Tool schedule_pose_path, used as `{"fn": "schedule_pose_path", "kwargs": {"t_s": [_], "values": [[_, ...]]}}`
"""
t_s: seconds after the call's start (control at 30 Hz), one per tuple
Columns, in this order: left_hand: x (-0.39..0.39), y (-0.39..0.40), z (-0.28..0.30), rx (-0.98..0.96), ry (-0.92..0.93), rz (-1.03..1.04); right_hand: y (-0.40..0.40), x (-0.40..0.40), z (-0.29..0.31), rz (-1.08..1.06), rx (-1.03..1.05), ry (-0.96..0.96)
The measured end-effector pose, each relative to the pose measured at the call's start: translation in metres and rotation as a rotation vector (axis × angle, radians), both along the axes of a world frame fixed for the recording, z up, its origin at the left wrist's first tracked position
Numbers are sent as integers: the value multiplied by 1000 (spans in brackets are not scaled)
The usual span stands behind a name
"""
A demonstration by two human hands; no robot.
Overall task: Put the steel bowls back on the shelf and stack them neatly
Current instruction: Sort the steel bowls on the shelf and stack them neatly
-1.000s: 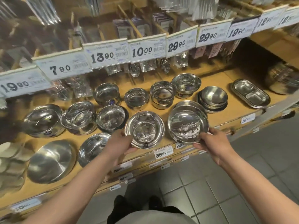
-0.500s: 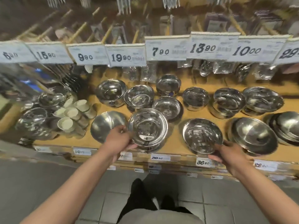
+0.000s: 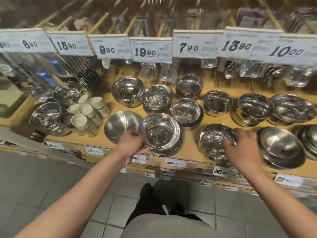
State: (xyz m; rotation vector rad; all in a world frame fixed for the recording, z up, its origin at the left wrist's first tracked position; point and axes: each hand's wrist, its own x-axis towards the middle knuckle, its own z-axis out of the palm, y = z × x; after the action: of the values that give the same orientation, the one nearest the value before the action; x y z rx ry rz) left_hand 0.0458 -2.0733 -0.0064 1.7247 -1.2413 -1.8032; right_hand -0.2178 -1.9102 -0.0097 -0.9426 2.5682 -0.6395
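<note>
My left hand grips the left rim of a shiny steel bowl that sits on a short stack of like bowls at the front of the wooden shelf. My right hand lies over the right rim of a second shiny steel bowl, which rests on the shelf's front edge; its fingers curl over the rim. Several more steel bowls stand behind, among them a deep one and a wide one.
A matte bowl lies just left of my left hand and a large matte bowl right of my right hand. White cups lie on their sides at the left. Price tags hang above; the tiled floor is below.
The view has swung left and closer. My left hand has set its bowl down onto the front stack. My right hand has lowered its bowl onto the shelf and moved over its rim.
</note>
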Motion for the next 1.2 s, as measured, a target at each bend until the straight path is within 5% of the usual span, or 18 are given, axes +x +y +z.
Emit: {"fn": "schedule_pose_path", "kwargs": {"t_s": [0.17,0.33,1.2], "values": [[-12,-2,-9,-13,-96,-27,-40,50,5,354,-16,-286],[-12,-3,-15,-34,-129,-24,-65,78,-8,364,-35,-394],[-11,-3,-21,-279,-302,-16,-83,86,-27,198,30,-204]]}}
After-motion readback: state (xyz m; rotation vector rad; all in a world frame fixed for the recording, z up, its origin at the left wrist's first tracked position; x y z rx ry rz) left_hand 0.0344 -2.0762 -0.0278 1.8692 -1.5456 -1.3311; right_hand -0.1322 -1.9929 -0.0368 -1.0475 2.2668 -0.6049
